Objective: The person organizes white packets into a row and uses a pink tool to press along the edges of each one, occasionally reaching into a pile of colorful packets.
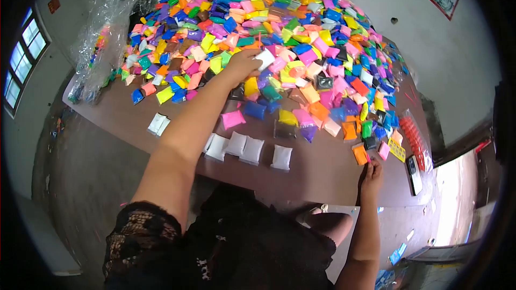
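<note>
My left hand (244, 67) reaches to the front of a big heap of coloured packets (258, 13). Its fingers are closed on a white packet (264, 60). Low on the right, my right hand (372, 173) rests by the table edge with its fingers pinched, just below an orange packet (359, 154). A small pink tip shows at those fingers; what it belongs to I cannot make out. Between my arms, several white packets (251, 151) lie in a row, with one white packet (281, 157) a little apart to the right.
Another white pair (158, 124) lies left of my forearm on the brown table (317, 180). Clear plastic bags (99, 48) hang at the left end. A phone (413, 175), a yellow card (396, 150) and a bag of red pieces (415, 139) lie at the right edge.
</note>
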`<state>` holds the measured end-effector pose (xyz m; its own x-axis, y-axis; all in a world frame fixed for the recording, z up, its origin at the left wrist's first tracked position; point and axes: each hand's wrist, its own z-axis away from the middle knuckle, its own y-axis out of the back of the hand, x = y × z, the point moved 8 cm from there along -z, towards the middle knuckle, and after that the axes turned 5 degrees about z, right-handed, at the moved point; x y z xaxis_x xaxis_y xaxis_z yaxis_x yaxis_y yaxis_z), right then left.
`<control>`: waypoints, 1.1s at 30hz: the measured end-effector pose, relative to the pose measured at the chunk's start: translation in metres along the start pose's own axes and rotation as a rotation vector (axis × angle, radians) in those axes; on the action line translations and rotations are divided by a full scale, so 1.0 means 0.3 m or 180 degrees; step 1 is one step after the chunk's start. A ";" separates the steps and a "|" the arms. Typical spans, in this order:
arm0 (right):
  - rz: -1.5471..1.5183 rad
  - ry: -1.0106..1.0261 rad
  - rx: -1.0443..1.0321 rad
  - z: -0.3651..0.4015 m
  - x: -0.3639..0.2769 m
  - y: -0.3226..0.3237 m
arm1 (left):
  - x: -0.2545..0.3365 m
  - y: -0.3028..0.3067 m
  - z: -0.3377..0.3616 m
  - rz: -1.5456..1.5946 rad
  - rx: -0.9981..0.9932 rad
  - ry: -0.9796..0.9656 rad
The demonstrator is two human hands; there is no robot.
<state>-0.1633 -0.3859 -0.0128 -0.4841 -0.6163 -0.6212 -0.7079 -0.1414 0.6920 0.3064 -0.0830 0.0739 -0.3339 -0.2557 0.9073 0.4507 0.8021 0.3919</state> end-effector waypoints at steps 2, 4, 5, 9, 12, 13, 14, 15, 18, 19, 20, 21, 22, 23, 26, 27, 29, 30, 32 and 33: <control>-0.0039 -0.0094 0.0033 0.002 -0.011 -0.001 | 0.065 -0.058 0.152 0.2409 -0.0561 0.0356; 0.0112 -0.0118 0.0011 0.002 -0.025 0.009 | 0.090 -0.100 0.245 0.2643 -0.0933 0.0395; 0.0142 -0.0155 -0.0061 -0.004 -0.004 -0.001 | 0.111 -0.137 0.292 0.2886 -0.1289 0.0425; 0.0165 0.0002 0.0087 0.004 -0.040 0.014 | 0.170 -0.255 0.426 0.3117 -0.1901 0.0556; 0.0296 0.0256 0.0193 0.001 -0.023 0.011 | 0.188 -0.346 0.506 0.2607 -0.1673 0.0549; 0.0320 0.0283 0.0203 -0.001 -0.018 0.012 | 0.193 -0.384 0.522 0.2531 -0.1633 0.0366; 0.0352 0.0311 0.0184 0.002 -0.015 0.012 | 0.208 -0.407 0.547 0.1899 -0.1481 0.0366; 0.0409 0.0382 0.0198 0.009 -0.033 0.019 | 0.222 -0.448 0.569 0.1630 -0.1476 0.0040; 0.0117 0.0256 0.0151 0.006 0.008 -0.001 | 0.355 -0.543 0.707 0.0843 -0.1234 -0.1442; 0.0300 0.0601 0.0159 0.008 -0.018 -0.002 | 0.375 -0.599 0.754 0.0131 -0.1315 -0.2093; -0.0092 -0.0069 0.0034 0.005 -0.010 0.000 | 0.357 -0.668 0.806 -0.0622 -0.1407 -0.2706; -0.0001 0.0270 0.0122 0.003 -0.014 0.000 | 0.281 -0.749 0.854 -0.0922 -0.1533 -0.2732; 0.0097 0.0598 0.0234 0.003 -0.015 0.004 | 0.219 -0.812 0.900 -0.1209 -0.1673 -0.2762; -0.0122 0.0375 0.0143 0.010 -0.019 0.000 | 0.216 -0.813 0.917 -0.1255 -0.1640 -0.2723; -0.0334 -0.0159 -0.0165 0.023 -0.050 -0.004 | 0.209 -0.769 0.930 -0.0826 -0.1505 -0.2458; -0.0172 0.0108 -0.0107 0.010 -0.041 -0.005 | 0.200 -0.767 0.934 -0.0861 -0.1554 -0.2468; -0.0127 0.0224 -0.0108 0.003 -0.043 0.001 | 0.196 -0.769 0.945 -0.1132 -0.1765 -0.2435; -0.0080 0.0197 -0.0092 0.000 -0.017 -0.007 | 0.215 -0.758 0.962 -0.1084 -0.1794 -0.2454; 0.0534 0.0679 0.0045 0.003 0.017 -0.019 | 0.218 -0.747 0.976 -0.1307 -0.1639 -0.2180; 0.0359 0.0472 -0.0013 0.010 0.008 -0.004 | 0.203 -0.761 0.991 -0.1429 -0.1533 -0.2486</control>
<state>-0.1651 -0.3850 -0.0163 -0.4791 -0.7358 -0.4787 -0.6511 -0.0679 0.7560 -0.0630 -0.1211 -0.0056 -0.9229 0.0822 0.3761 0.3785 0.3727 0.8473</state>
